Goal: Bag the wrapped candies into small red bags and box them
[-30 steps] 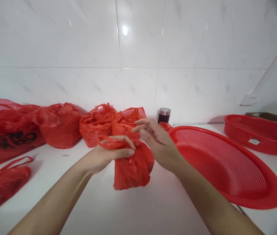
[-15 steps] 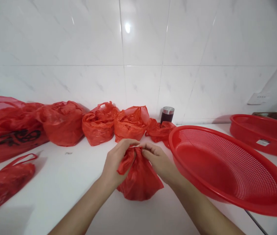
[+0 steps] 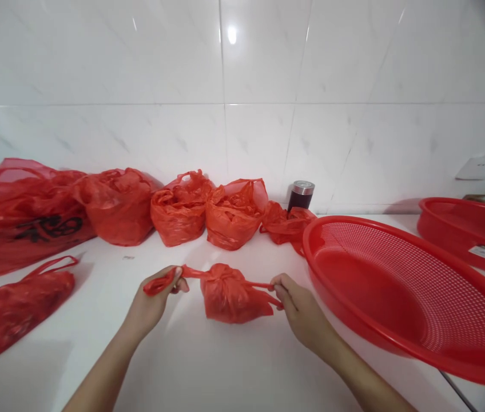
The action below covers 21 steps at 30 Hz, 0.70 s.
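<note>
A small, filled red plastic bag (image 3: 231, 297) is at the middle of the white table, its top gathered and its two handles stretched out sideways. Its left handle is pinched by my left hand (image 3: 156, 294), with a loop of plastic lying over the thumb side. On the other side my right hand (image 3: 300, 306) is closed on the right handle, just short of the big red basket. What the bag contains is hidden by the plastic.
Several red plastic bags (image 3: 234, 220) line the tiled wall, with a black silver-lidded container (image 3: 301, 196) behind one. At left lies a tied red bag (image 3: 23, 309). A red perforated basket (image 3: 371, 292) and another red basket (image 3: 461, 234) occupy the right.
My hands have moved apart from the bag's top, drawing its handles out to left and right. The bag's neck is now pulled tight. The view has shifted slightly.
</note>
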Each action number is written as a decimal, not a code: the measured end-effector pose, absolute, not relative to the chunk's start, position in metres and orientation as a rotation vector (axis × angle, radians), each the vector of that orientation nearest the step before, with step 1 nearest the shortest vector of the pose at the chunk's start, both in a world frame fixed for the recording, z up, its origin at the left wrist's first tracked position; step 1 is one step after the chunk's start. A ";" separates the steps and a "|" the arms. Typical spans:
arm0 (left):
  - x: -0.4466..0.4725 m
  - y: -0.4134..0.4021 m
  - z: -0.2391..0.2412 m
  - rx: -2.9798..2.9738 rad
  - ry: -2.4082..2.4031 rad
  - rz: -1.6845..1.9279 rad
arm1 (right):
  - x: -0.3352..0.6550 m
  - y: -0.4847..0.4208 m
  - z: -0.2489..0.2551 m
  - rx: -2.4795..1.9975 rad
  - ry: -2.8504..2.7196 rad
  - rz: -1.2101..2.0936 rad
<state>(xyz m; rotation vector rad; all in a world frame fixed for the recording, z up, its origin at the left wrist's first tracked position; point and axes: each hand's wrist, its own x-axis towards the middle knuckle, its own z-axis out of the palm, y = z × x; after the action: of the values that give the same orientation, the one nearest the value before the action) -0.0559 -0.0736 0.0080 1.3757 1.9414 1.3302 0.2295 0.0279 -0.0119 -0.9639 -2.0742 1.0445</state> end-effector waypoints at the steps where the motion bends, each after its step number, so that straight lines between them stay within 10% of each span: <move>1: -0.055 -0.074 0.004 1.351 1.921 1.324 | 0.231 0.031 -0.015 -1.001 -2.051 1.086; 21: -0.011 -0.013 -0.026 1.727 1.875 1.087 | 0.214 0.035 -0.022 -1.169 -2.410 0.680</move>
<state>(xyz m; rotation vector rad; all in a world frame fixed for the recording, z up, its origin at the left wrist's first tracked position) -0.0109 -0.0128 -0.0264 1.7271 1.8749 1.0867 0.2137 0.0347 -0.0223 -1.1694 -2.4100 0.6800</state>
